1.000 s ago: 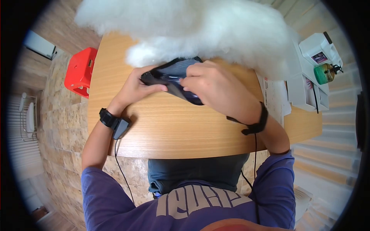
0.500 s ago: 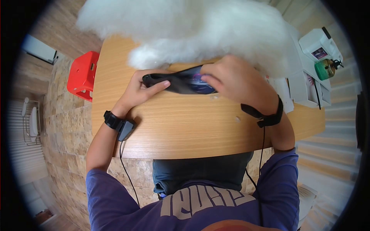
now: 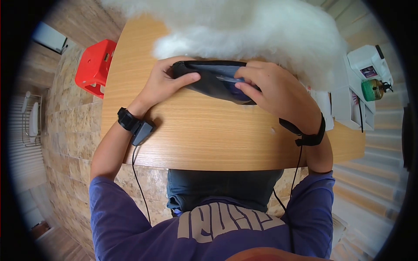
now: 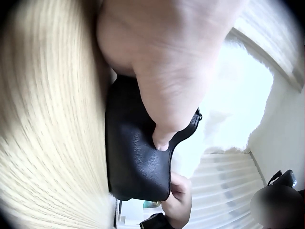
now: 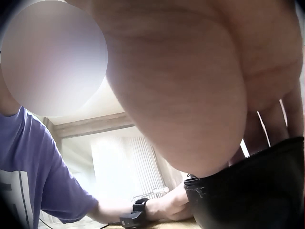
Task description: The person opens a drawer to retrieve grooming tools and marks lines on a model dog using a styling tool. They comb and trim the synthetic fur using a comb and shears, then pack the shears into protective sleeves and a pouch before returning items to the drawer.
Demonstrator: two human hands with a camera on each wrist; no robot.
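Observation:
A black leather pouch [image 3: 204, 82] with a blue-grey lining lies on its side above the wooden table, its long mouth spread toward me. My left hand [image 3: 159, 82] grips its left end, thumb over the front wall; in the left wrist view that thumb [image 4: 163, 140] presses the grained leather. At the pouch's right end, my right hand [image 3: 270, 85] reaches into the mouth. Its thumb and fingers pinch a thin, clear bluish plastic item [image 3: 227, 79], mostly hidden inside. In the right wrist view, the fingers [image 5: 274, 124] pass behind the pouch's black wall [image 5: 252, 191].
A large heap of white fluffy stuffing [image 3: 252, 30] covers the table's far side. To the right stand a white box [image 3: 344, 102], a white jug [image 3: 370, 65] and a green pump bottle [image 3: 373, 90]. A red stool [image 3: 93, 65] stands on the floor to the left.
The pouch was tilted with its mouth gaping, then stretched flatter; now it sits a little farther off. The right hand has moved right along the mouth with its fingers still inside.

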